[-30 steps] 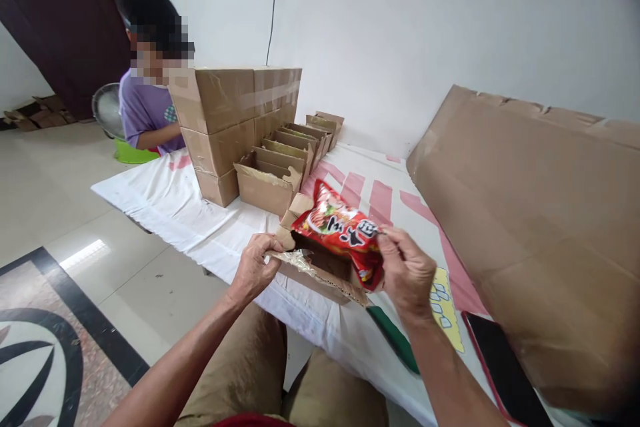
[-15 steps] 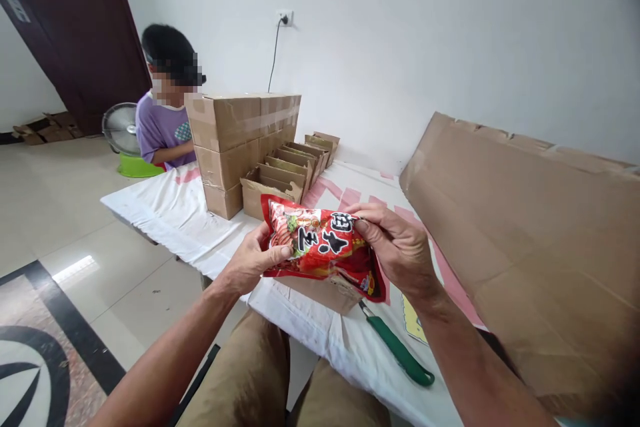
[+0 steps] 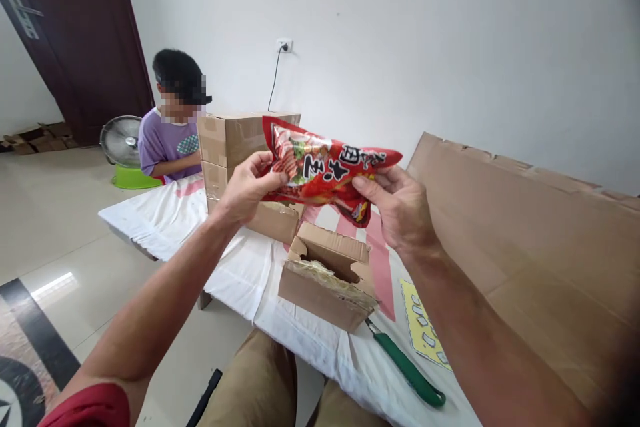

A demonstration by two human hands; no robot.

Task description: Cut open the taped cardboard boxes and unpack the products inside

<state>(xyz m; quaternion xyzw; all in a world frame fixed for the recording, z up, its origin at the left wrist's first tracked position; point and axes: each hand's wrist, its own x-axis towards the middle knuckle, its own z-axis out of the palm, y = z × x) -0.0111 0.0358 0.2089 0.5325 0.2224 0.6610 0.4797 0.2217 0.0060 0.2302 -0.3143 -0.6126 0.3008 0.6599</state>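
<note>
Above the open cardboard box (image 3: pixel 327 277) on the white-covered table (image 3: pixel 165 213), the red noodle packet (image 3: pixel 323 170) hangs level — left hand (image 3: pixel 247 187) and right hand (image 3: pixel 403 210) each pinch an end between closed fingers.

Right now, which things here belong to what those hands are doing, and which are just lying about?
In use: red food packet, held up by the left hand and right hand; open cardboard box beneath it.
Lying about: green-handled knife, stacked sealed cartons, big flat cardboard sheet, yellow card, floor fan.
</note>
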